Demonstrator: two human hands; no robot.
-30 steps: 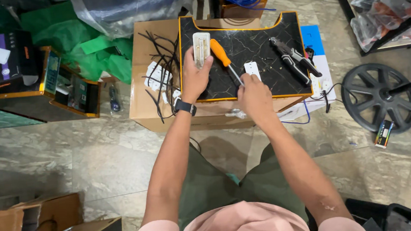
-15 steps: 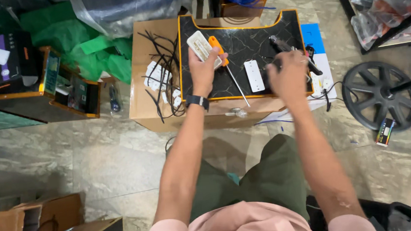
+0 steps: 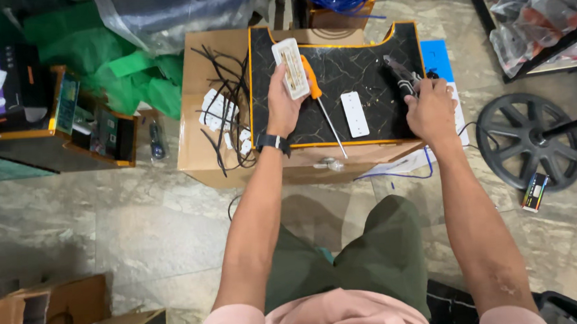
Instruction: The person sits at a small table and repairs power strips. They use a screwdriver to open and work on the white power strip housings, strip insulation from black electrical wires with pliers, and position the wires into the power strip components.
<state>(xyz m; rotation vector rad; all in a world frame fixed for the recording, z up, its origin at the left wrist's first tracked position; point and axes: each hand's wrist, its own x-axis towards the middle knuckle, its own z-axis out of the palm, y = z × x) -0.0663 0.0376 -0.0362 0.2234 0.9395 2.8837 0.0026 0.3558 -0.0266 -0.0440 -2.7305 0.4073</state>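
Grey stone floor tiles (image 3: pixel 125 225) spread under a cardboard box (image 3: pixel 209 60) that serves as the counter, and a black marble-patterned board with an orange edge (image 3: pixel 362 64) lies on top of it. Above the board's left part, the left hand (image 3: pixel 283 102), a dark watch on its wrist, has its fingers wrapped around a white rectangular socket housing (image 3: pixel 291 68), open side up and raised off the board. Just beside it lies an orange-handled screwdriver (image 3: pixel 318 97), its shaft pointing toward the box's near edge. A white flat cover plate (image 3: pixel 355 113) rests on the board between the two hands. At the board's right edge the right hand (image 3: pixel 431 110) has its fingers curled around the handles of dark pliers (image 3: pixel 400 75), whose tips lie on the board. Black cable ties (image 3: pixel 221 99) and small white parts sit on the box's left side. Green plastic sheeting (image 3: pixel 136 78) lies further left, and a black wheel (image 3: pixel 531 142) rests on the floor to the right.
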